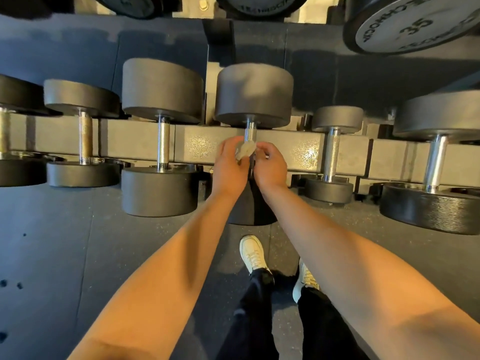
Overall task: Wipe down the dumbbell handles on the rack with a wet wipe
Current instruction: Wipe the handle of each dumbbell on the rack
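A row of black dumbbells with knurled steel handles lies across a grey rack beam [306, 152]. Both my hands are at the middle dumbbell's handle [250, 133]. My left hand [230, 165] and my right hand [268, 165] hold a crumpled white wet wipe [245, 149] between their fingertips, pressed on the lower part of that handle. The handle's near half and much of the near head are hidden behind my hands and wrists. Neighbouring handles are on the left [163, 144] and on the right [332, 154].
Further dumbbells sit at the far left [85, 141] and far right [436, 162]. Weight plates, one marked 35 [415, 24], hang above the rack. My white shoes [253, 253] stand on dark rubber flooring just below the rack.
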Motion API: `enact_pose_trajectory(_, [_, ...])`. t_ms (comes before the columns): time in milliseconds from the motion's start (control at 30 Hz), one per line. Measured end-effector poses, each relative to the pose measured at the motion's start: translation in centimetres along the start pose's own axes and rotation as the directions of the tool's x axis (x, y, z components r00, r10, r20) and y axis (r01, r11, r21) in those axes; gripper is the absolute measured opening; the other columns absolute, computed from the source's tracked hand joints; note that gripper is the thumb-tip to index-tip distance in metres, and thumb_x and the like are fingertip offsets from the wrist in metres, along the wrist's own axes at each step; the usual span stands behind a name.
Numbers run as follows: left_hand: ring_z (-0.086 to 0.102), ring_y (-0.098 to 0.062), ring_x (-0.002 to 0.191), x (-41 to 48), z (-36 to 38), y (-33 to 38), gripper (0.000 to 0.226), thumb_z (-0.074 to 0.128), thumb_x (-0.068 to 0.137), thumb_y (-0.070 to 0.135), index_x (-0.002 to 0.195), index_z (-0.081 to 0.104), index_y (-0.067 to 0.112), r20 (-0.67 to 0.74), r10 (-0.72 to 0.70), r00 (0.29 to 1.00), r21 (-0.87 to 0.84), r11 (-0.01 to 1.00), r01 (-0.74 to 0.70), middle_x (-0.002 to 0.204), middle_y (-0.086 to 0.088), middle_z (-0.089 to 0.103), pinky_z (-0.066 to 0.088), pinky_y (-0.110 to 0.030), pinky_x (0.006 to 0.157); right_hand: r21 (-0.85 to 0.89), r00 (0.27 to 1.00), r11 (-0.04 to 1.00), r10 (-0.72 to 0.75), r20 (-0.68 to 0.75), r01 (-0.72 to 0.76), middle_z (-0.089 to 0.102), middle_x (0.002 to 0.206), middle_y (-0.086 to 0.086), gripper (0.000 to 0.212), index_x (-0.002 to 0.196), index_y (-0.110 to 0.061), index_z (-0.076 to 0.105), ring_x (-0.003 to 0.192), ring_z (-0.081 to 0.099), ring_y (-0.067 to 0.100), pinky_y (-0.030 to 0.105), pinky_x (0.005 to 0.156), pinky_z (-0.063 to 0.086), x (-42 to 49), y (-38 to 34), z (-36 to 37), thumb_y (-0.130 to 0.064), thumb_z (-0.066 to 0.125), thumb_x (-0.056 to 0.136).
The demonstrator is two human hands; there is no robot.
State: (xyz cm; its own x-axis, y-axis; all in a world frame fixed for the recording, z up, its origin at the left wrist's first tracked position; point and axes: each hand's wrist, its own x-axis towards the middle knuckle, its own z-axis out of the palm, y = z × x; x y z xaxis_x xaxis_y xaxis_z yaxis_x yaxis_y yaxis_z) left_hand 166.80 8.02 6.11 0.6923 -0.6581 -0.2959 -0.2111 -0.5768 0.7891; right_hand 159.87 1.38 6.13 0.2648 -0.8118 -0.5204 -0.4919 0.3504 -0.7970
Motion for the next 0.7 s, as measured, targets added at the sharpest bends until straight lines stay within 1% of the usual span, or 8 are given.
enact_pose_trajectory(133, [0.059, -0.017, 0.107, 3.7, 0.4, 0.3, 0.03, 0.069, 0.091, 0.014, 0.117, 0.057, 0.023, -0.062, -0.209, 0.976, -0.128, 0.971, 0.2, 0.119, -0.001, 0.056, 0.055, -0.034, 0.093, -0.068, 0.998, 0.995, 0.068, -0.015, -0.069, 0.059, 0.091, -0.016, 0.025, 0.116, -0.033, 0.064, 0.084, 0.06, 0.005, 0.028, 0.079, 0.049, 1.3, -0.2, 0.8, -0.025, 0.043, 0.104])
enact_pose_trajectory(200, [0.062, -0.015, 0.098, 5.0, 0.6, 0.8, 0.016, 0.065, 0.093, 0.014, 0.098, 0.059, 0.028, -0.092, -0.213, 0.973, -0.144, 0.969, 0.199, 0.1, 0.008, 0.06, 0.055, -0.028, 0.085, -0.138, 0.997, 0.988, 0.071, -0.031, -0.075, 0.059, 0.094, -0.013, 0.028, 0.121, -0.037, 0.062, 0.088, 0.061, 0.013, 0.031, 0.081, 0.05, 1.4, -0.2, 0.8, -0.028, 0.042, 0.103])
enact_pose_trajectory(267, [0.064, -0.01, 0.089, 6.1, 1.0, 1.3, 0.016, 0.061, 0.094, 0.016, 0.091, 0.061, 0.032, -0.105, -0.242, 0.965, -0.209, 0.954, 0.216, 0.092, 0.011, 0.064, 0.056, -0.028, 0.081, -0.208, 0.998, 0.977, 0.046, -0.035, -0.052, 0.056, 0.096, -0.012, 0.031, 0.127, -0.036, 0.06, 0.088, 0.058, 0.014, 0.03, 0.081, 0.046, 1.3, -0.2, 0.7, -0.028, 0.041, 0.104])
enact_pose_trajectory(333, [0.062, -0.002, 0.075, 6.7, 1.4, 1.7, 0.021, 0.06, 0.094, 0.014, 0.083, 0.063, 0.032, -0.109, -0.276, 0.955, -0.262, 0.935, 0.24, 0.083, 0.012, 0.066, 0.054, -0.025, 0.073, -0.226, 0.999, 0.973, 0.029, -0.037, -0.037, 0.06, 0.097, -0.009, 0.032, 0.13, -0.036, 0.058, 0.091, 0.062, 0.017, 0.034, 0.083, 0.051, 1.3, 0.0, 0.8, -0.028, 0.041, 0.104])
enact_pose_trajectory(400, [0.061, 0.002, 0.074, 7.0, 1.9, 1.6, 0.014, 0.061, 0.094, 0.018, 0.091, 0.072, 0.027, -0.111, -0.281, 0.953, -0.206, 0.945, 0.255, 0.084, 0.012, 0.068, 0.053, -0.023, 0.078, -0.227, 0.998, 0.973, 0.04, -0.046, -0.05, 0.067, 0.105, -0.006, 0.034, 0.133, -0.037, 0.056, 0.095, 0.065, 0.02, 0.039, 0.086, 0.055, 1.5, 0.1, 1.0, -0.029, 0.04, 0.104])
enact_pose_trajectory(467, [0.066, -0.004, 0.092, 6.7, 2.0, 1.4, 0.018, 0.063, 0.096, 0.023, 0.109, 0.075, 0.022, -0.108, -0.241, 0.965, -0.099, 0.968, 0.231, 0.102, 0.009, 0.072, 0.05, -0.019, 0.088, -0.235, 0.996, 0.969, 0.067, -0.053, -0.078, 0.069, 0.114, -0.003, 0.036, 0.136, -0.037, 0.055, 0.099, 0.066, 0.022, 0.039, 0.088, 0.054, 1.5, 0.1, 1.1, -0.029, 0.04, 0.104])
enact_pose_trajectory(533, [0.066, -0.011, 0.104, 6.0, 1.8, 1.2, 0.023, 0.062, 0.097, 0.019, 0.117, 0.073, 0.018, -0.072, -0.185, 0.98, -0.011, 0.983, 0.184, 0.114, 0.003, 0.073, 0.05, -0.022, 0.092, -0.239, 0.994, 0.966, 0.091, -0.055, -0.101, 0.069, 0.118, -0.002, 0.037, 0.137, -0.036, 0.054, 0.103, 0.065, 0.023, 0.033, 0.086, 0.05, 1.4, -0.1, 1.0, -0.029, 0.041, 0.104])
enact_pose_trajectory(700, [0.065, -0.013, 0.102, 4.6, 1.0, 0.2, 0.023, 0.066, 0.094, 0.014, 0.117, 0.069, 0.013, 0.043, -0.251, 0.967, 0.083, 0.965, 0.247, 0.115, -0.001, 0.07, 0.05, -0.021, 0.082, -0.279, 0.996, 0.956, 0.086, -0.033, -0.092, 0.071, 0.106, -0.004, 0.034, 0.125, -0.04, 0.06, 0.093, 0.065, 0.022, 0.036, 0.081, 0.054, 1.0, -0.5, 0.9, -0.026, 0.041, 0.1])
